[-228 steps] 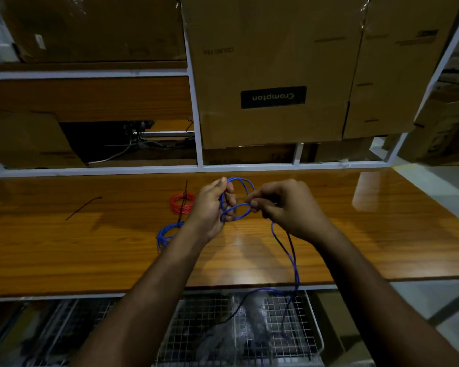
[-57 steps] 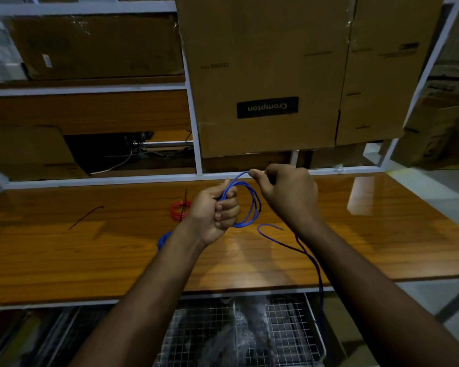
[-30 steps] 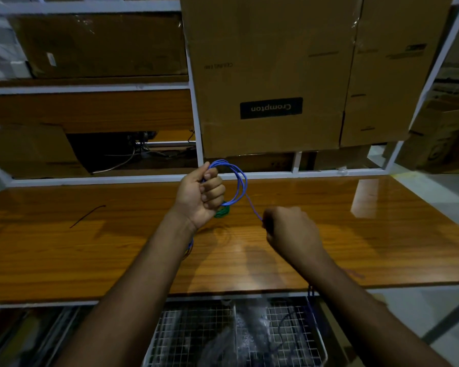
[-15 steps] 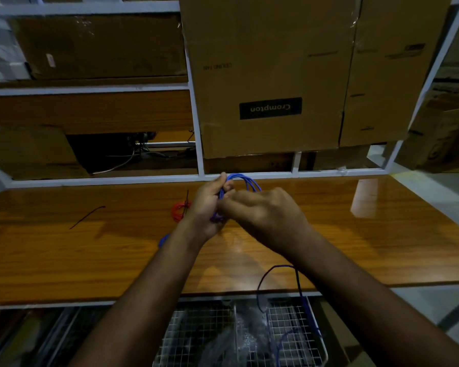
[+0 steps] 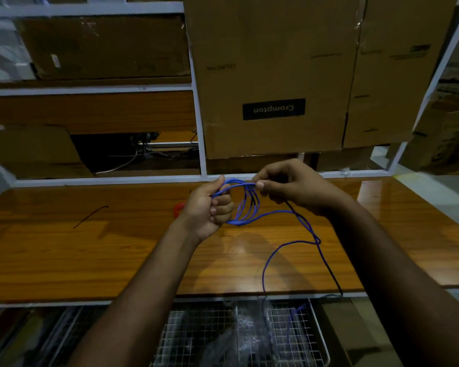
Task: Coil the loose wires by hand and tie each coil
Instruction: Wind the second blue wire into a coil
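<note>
Left hand (image 5: 208, 207) fingers curled round blue wire (image 5: 245, 205) coil above surface (image 5: 64, 255); right hand (image 5: 289, 185) pinches top strand, loose tail trailing below toward wire basket (image 5: 318, 340).

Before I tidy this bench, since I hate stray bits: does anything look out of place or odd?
Two things. A thin black strand lies loose on the wooden bench, far to the left of the hands. And the cardboard box on the rack behind has its Crompton label upside down, so the box stands inverted.
</note>
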Action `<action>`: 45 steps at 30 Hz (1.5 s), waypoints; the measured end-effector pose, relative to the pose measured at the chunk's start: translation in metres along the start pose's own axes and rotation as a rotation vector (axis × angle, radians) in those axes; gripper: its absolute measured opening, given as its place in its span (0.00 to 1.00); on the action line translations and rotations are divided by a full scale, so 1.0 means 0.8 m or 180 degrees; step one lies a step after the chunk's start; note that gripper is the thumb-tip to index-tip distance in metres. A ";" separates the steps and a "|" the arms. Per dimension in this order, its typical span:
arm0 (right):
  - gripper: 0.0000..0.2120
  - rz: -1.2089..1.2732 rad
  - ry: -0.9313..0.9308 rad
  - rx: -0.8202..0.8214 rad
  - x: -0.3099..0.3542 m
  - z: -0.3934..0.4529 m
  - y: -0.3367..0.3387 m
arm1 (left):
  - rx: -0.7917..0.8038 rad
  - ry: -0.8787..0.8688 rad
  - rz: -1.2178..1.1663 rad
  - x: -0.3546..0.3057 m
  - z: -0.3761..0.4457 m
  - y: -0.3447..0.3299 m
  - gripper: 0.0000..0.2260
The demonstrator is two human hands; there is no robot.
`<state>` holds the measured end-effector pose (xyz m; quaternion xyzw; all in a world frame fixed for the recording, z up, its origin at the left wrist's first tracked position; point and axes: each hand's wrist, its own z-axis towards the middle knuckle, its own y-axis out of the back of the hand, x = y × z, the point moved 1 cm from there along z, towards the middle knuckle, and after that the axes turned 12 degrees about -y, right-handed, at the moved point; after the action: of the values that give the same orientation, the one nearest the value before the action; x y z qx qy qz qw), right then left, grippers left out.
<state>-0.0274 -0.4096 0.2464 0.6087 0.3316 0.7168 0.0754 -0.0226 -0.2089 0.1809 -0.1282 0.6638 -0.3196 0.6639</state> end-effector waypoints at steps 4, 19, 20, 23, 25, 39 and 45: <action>0.03 -0.0583 0.0117 -0.0713 -0.002 0.003 -0.005 | 0.0232 0.0161 0.0610 0.002 -0.003 -0.005 0.15; 0.20 -0.1083 -0.0268 -0.0901 -0.026 0.024 -0.013 | 0.0528 0.0481 -0.0375 -0.002 0.000 0.000 0.16; 0.24 -0.0959 -0.0335 -0.0844 -0.033 0.025 -0.011 | 0.0548 0.0487 -0.0314 -0.003 0.000 0.003 0.16; 0.25 -0.0436 -0.0432 -0.0635 -0.054 0.025 0.001 | 0.0498 0.0467 -0.0082 -0.004 -0.004 0.009 0.16; 0.19 -0.0244 -0.0427 -0.0295 -0.070 0.022 0.009 | 0.0379 0.0374 0.0008 -0.006 -0.005 0.012 0.16; 0.08 0.0423 0.0291 -0.0617 -0.116 -0.009 0.000 | -0.0126 -0.0120 -0.0368 -0.038 -0.003 0.028 0.17; 0.10 -0.2302 -0.0030 -0.1201 -0.135 0.010 -0.008 | 0.0086 -0.0053 -0.0213 -0.035 -0.003 0.011 0.16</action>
<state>0.0046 -0.4572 0.1540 0.4316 0.3865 0.6896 0.4345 -0.0203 -0.1844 0.1979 -0.1440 0.6492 -0.3495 0.6600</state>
